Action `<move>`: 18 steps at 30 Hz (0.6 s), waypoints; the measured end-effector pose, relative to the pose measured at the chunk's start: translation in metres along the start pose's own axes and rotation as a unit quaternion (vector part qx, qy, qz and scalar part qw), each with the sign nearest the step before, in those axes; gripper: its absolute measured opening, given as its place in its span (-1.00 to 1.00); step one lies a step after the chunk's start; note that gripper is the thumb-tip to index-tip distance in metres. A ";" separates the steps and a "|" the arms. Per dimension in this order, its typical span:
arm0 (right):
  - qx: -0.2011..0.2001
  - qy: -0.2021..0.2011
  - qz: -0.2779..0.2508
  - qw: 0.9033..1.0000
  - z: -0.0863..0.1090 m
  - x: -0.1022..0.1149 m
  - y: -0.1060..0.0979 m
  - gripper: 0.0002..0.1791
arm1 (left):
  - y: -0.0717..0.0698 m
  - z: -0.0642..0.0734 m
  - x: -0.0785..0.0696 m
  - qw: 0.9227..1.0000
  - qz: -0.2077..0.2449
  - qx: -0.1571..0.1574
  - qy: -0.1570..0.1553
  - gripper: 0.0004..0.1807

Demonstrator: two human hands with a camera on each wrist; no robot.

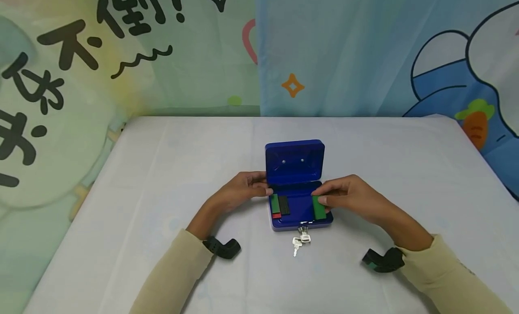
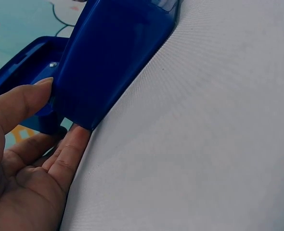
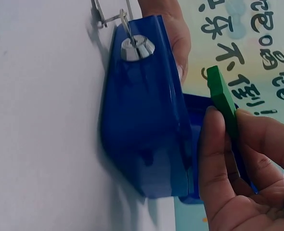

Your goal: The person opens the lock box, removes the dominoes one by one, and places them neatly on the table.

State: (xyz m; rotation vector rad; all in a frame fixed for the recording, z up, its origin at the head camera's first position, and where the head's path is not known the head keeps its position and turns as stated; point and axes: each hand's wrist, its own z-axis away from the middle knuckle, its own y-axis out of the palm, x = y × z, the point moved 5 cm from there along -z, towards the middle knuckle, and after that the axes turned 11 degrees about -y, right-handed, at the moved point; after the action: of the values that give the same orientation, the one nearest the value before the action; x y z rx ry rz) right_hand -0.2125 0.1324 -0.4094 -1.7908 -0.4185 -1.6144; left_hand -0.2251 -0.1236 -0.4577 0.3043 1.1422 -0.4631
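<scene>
A blue cash box (image 1: pixel 298 206) stands on the table with its lid (image 1: pixel 294 161) raised at the back. My left hand (image 1: pixel 247 188) grips the box's back left corner, its thumb at the rim and fingers behind, as the left wrist view shows. Between thumb and fingers, my right hand (image 1: pixel 350 194) pinches a flat green block (image 3: pixel 221 96) over the right part of the box. Along the left inner wall sit another green block (image 1: pixel 275 203), a red one (image 1: pixel 276 215) mostly hidden beneath it, and a black block (image 1: pixel 284 205).
Two keys (image 1: pixel 301 239) on a ring hang from the lock (image 3: pixel 137 48) at the box's front. White cloth (image 1: pixel 182 147) covers the table. Printed curtains (image 1: pixel 344 48) hang behind and to the sides. A black wrist camera (image 1: pixel 223 248) sits on each sleeve's cuff.
</scene>
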 end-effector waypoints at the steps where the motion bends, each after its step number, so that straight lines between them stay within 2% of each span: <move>1: -0.004 0.003 -0.001 1.000 0.001 -0.001 -0.001 -0.69 | 0.000 0.000 0.000 1.000 0.000 0.000 0.000 -0.35; 6: -0.020 0.019 -0.003 1.000 0.007 -0.006 -0.007 -0.68 | 0.000 0.000 0.000 1.000 -0.002 0.001 -0.003 -0.33; 12: -0.036 0.010 -0.008 0.999 0.014 -0.007 -0.014 -0.71 | -0.001 -0.001 0.001 1.000 -0.004 -0.001 -0.005 -0.34; 18: -0.070 0.017 0.013 0.997 0.021 -0.011 -0.027 -0.74 | -0.001 0.000 0.001 1.000 -0.002 0.005 -0.001 -0.35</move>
State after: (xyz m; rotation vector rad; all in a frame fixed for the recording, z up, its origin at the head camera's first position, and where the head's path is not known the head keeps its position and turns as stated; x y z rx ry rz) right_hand -0.2161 0.1679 -0.4124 -1.8602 -0.2706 -1.6898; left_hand -0.2257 -0.1249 -0.4591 0.3097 1.1382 -0.4726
